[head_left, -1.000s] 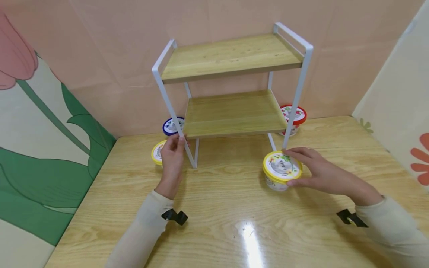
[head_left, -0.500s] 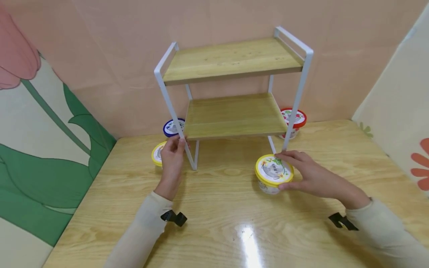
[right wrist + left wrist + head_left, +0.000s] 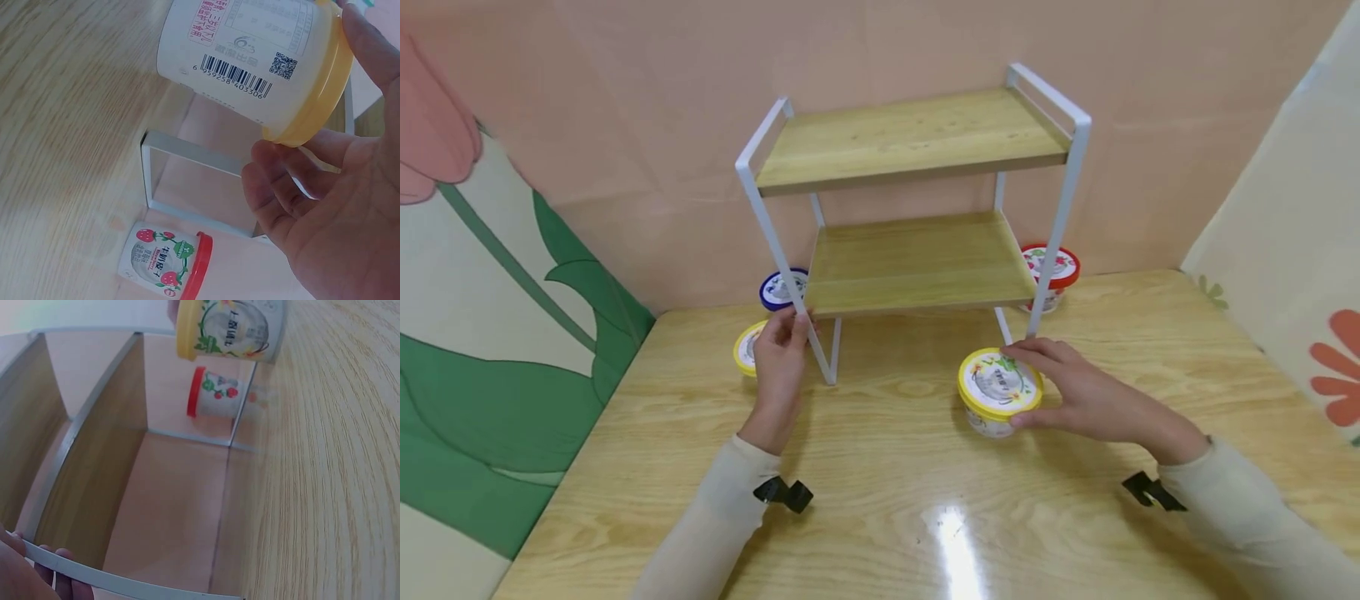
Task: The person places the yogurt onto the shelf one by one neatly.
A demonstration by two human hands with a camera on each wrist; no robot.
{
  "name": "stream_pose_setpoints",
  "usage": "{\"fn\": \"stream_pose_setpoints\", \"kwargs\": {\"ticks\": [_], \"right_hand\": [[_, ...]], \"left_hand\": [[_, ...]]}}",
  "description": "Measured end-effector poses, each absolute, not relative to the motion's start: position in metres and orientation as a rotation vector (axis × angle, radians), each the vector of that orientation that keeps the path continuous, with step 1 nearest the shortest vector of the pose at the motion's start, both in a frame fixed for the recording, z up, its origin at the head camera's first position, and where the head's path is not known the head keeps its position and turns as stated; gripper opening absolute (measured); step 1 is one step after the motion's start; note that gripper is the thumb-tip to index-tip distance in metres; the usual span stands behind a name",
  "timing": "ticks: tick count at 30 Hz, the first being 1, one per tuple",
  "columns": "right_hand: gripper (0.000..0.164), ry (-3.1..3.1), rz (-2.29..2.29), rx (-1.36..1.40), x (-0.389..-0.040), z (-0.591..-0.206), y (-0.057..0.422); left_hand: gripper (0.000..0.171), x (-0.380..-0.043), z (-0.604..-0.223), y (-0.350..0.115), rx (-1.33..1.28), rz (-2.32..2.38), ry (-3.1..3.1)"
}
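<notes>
With the left hand (image 3: 778, 367) we gripped the two-tier rack (image 3: 917, 137) by its near left leg (image 3: 772, 237), presumably to steady it; the right hand (image 3: 1086, 398) pinched the near right yellow-lidded tub (image 3: 998, 387) by its rim, probably keeping it level, before the near right leg (image 3: 1057, 225).

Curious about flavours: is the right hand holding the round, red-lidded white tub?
No, the right hand grips a round white tub by its yellow lid.

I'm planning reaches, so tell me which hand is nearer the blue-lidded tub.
Left. The left hand is just in front of the blue-lidded tub, gripping a white shelf leg; the right hand is farther off, across to the right, holding a yellow-lidded tub.
</notes>
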State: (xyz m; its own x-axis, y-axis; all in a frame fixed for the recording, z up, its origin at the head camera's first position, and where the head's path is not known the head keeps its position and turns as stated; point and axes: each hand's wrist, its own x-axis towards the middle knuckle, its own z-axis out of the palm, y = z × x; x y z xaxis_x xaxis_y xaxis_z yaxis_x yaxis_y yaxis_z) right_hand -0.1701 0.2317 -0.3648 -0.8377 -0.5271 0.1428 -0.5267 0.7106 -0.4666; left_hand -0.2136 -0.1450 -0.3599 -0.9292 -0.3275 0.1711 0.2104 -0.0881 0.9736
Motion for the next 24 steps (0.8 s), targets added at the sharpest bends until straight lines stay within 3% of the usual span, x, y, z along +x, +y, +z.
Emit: {"fn": "stream_pose_setpoints", "kwargs": {"ticks": [24], "right_hand": [[0.087, 2.896, -0.826, -0.936, -0.1738, -0.3695, 0.2275]], "left_hand": [[0.021, -0.2128, -0.3597, -0.1487, 0.114, -2.076, -1.867]]}}
